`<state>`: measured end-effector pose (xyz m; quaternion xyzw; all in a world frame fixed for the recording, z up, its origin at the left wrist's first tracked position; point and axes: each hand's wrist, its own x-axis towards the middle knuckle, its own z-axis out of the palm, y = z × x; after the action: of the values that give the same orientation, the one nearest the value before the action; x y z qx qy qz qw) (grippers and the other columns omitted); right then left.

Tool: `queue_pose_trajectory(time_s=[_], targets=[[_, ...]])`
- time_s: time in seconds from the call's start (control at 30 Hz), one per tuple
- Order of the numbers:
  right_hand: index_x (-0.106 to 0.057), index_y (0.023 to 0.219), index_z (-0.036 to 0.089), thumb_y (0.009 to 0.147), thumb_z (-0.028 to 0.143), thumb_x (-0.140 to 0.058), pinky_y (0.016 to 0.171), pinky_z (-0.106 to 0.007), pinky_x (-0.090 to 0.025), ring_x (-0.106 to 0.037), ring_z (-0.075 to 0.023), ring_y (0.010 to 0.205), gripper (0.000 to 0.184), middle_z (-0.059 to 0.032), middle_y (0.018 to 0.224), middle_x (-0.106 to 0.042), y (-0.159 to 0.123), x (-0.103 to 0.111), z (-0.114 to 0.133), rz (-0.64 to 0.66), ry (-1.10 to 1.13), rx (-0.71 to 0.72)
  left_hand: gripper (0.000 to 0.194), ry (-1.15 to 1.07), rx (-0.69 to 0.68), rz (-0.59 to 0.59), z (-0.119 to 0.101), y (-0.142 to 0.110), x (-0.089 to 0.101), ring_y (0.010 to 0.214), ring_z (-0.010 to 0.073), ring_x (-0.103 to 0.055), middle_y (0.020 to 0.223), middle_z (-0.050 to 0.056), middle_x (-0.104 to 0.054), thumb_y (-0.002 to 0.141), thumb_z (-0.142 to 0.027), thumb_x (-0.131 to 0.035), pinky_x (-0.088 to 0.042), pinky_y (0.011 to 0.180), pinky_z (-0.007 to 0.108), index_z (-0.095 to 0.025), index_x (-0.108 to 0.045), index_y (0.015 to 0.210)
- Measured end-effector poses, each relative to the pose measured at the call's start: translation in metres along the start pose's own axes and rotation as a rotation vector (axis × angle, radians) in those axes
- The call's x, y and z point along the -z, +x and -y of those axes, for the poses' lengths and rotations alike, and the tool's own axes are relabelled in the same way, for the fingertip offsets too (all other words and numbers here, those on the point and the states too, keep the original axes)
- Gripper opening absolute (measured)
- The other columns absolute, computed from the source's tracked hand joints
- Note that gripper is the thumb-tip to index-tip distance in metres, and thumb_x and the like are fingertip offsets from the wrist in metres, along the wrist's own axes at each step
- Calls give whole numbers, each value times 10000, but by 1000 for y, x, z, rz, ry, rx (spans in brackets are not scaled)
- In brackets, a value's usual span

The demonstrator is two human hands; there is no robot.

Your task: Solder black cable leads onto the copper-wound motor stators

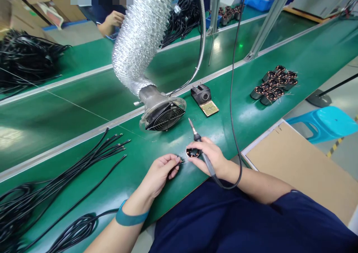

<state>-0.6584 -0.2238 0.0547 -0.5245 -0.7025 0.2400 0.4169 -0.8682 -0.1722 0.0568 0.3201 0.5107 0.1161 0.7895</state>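
My right hand (214,155) grips a small round motor stator (192,153) with copper windings between thumb and fingers. The same hand also carries a soldering iron (207,161), its metal tip pointing up and away from the stator. Beside the stator, my left hand (163,171) is closed in a pinch on the end of a black cable (181,163). Thin wires run between these fingertips and the stator, but whether they are joined is too small to tell. A coiled black cable (77,228) passes behind my left wrist.
A fume extractor hood (165,117) hangs just beyond my hands. Behind them stands a soldering iron holder (204,98) with a yellow sponge. Several stators (270,85) are grouped at right; black cables (72,171) lie at left. Across the bench is another person's hand (114,19).
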Motion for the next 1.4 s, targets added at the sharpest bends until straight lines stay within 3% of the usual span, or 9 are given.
queue_pose_trajectory(time_s=[0.07, 0.33, 0.63, 1.0, 1.2, 1.4], targets=[[-564, 1233, 231, 923, 236, -679, 813, -411, -496, -617, -226, 892, 331, -56, 1021, -756, 5, -6, 3, 35, -19, 50, 522, -19, 7, 12, -2, -2, 1, 466, 41, -397, 594, -36, -552, 661, -575, -855, -256, 460, 184, -133, -603, 777], [-574, 1180, 235, 915, 183, -680, 870, -400, -402, -588, -204, 898, 290, -3, 921, -748, 5, -20, 0, 105, -4, 63, 504, 8, 9, 50, -3, -4, 4, 456, 29, -326, 597, -51, -496, 632, -543, -875, -200, 456, 194, -140, -604, 766], [-553, 1222, 239, 922, 127, -646, 876, -396, -430, -584, -205, 910, 334, -4, 906, -730, 1, -26, -3, 89, 13, 27, 462, 225, 75, 187, -15, -1, 14, 504, 54, -281, 555, -69, -419, 658, -531, -849, -172, 488, 212, -153, -598, 740], [-606, 1200, 248, 961, 160, -606, 907, -386, -425, -599, -198, 956, 255, -21, 983, -731, -2, -29, -11, 140, -31, 48, 470, 117, 96, 191, -5, 0, 18, 478, 40, -285, 587, -87, -420, 675, -474, -874, -167, 465, 196, -181, -515, 755], [-599, 1157, 234, 980, 159, -565, 879, -373, -430, -582, -188, 901, 196, -26, 966, -718, -3, -30, -7, 114, -25, 54, 430, 104, 67, 235, -2, 2, 22, 534, 58, -390, 619, -47, -505, 748, -510, -824, -262, 520, 202, -151, -596, 807], [-564, 1188, 228, 965, 131, -574, 863, -350, -425, -558, -186, 914, 243, -16, 944, -700, -6, -28, -5, 119, 44, 29, 445, 153, 24, 213, -2, 6, 18, 547, 60, -355, 643, -53, -478, 762, -529, -807, -236, 525, 215, -147, -598, 854]])
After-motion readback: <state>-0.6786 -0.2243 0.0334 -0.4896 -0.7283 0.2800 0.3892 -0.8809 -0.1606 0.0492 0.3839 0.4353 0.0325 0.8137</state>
